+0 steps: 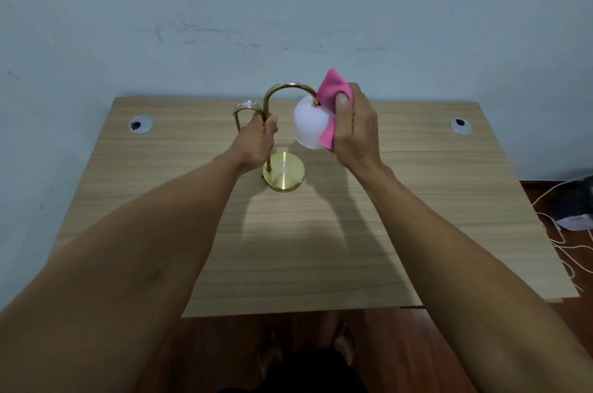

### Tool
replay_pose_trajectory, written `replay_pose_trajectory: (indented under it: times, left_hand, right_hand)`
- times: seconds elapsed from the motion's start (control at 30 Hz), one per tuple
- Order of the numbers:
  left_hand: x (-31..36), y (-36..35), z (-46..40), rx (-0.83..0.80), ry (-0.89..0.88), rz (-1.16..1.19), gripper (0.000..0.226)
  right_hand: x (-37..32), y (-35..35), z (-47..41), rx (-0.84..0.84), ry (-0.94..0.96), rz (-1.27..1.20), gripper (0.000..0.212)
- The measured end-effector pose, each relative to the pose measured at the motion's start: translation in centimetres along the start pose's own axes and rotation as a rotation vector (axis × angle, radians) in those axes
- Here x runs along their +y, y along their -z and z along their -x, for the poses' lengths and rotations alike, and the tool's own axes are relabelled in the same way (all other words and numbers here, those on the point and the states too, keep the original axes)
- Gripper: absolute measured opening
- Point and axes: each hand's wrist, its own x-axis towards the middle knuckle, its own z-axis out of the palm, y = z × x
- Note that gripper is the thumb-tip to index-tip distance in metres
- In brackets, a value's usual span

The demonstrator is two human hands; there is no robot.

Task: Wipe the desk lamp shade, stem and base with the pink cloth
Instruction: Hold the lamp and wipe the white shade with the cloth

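Observation:
A brass desk lamp stands near the middle of the wooden desk [417, 200]. Its round base [285, 176] rests on the desk, and its curved stem [282, 89] arches over to a white globe shade [309, 126]. My left hand [256, 142] is wrapped around the upright part of the stem, below a smaller brass loop [245, 105]. My right hand [353, 129] holds the pink cloth [332, 91] against the right side of the shade, near where the stem joins it. Part of the cloth hangs under my palm.
Two round metal cable grommets [140, 123] [460, 126] sit in the desk's far corners. A pale blue wall rises directly behind the desk. White cables [558, 232] and a dark bundle lie on the floor to the right. My feet show below the desk's front edge.

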Motion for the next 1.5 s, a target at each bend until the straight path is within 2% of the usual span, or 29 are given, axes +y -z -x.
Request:
replay_pose_trajectory:
  times: [0.07,0.27,0.47,0.7,0.77,0.87,0.9,1.0,1.07,1.2,1.3,1.4,1.5]
  left_hand:
    - [0.0,-0.1,0.0,0.006,-0.002,-0.002,0.04]
    - [0.2,-0.1,0.0,0.016,-0.019,-0.012,0.038]
    - [0.1,0.0,0.0,0.011,-0.035,-0.02,0.044]
    - [0.0,0.2,0.0,-0.014,-0.023,-0.013,0.044]
    - [-0.2,0.2,0.0,-0.009,-0.021,-0.009,0.041]
    - [-0.3,0.0,-0.1,0.0,-0.017,-0.014,0.04]
    - [-0.3,0.0,-0.2,0.004,-0.016,-0.016,0.039]
    - [-0.1,-0.1,-0.2,0.009,-0.02,-0.024,0.038]
    - [0.0,0.0,-0.2,0.011,-0.024,-0.027,0.038]
    - [-0.2,-0.2,-0.2,0.025,-0.014,-0.024,0.038]
    - [-0.1,-0.3,-0.2,0.026,0.001,-0.016,0.041]
    - [0.0,-0.3,-0.1,0.029,0.007,-0.022,0.042]
    - [0.2,-0.2,-0.2,0.021,0.005,-0.029,0.043]
  right_hand:
    - [0.3,-0.4,0.4,-0.009,0.099,0.1,0.036]
    - [0.4,-0.6,0.2,-0.125,0.42,0.352,0.042]
    - [-0.8,-1.6,0.0,-0.13,0.465,0.533,0.043]
    - [0.1,0.3,-0.3,-0.185,0.538,0.532,0.033]
    - [0.5,1.1,-0.6,-0.111,0.397,0.483,0.026]
    - [1.2,2.6,-1.8,0.074,-0.19,0.152,0.033]
    - [0.9,2.8,-2.2,0.117,-0.33,0.021,0.035]
    - [-0.4,2.2,-2.5,0.107,-0.427,-0.232,0.03]
    - [-1.3,1.4,-1.9,0.011,-0.301,-0.204,0.028]
    - [0.3,0.9,-0.1,-0.119,0.124,0.2,0.028]
    - [0.7,0.8,0.5,-0.094,0.254,0.289,0.039]
    - [0.6,0.7,0.7,-0.094,0.395,0.312,0.037]
    - [0.3,0.7,0.8,-0.162,0.488,0.328,0.037]
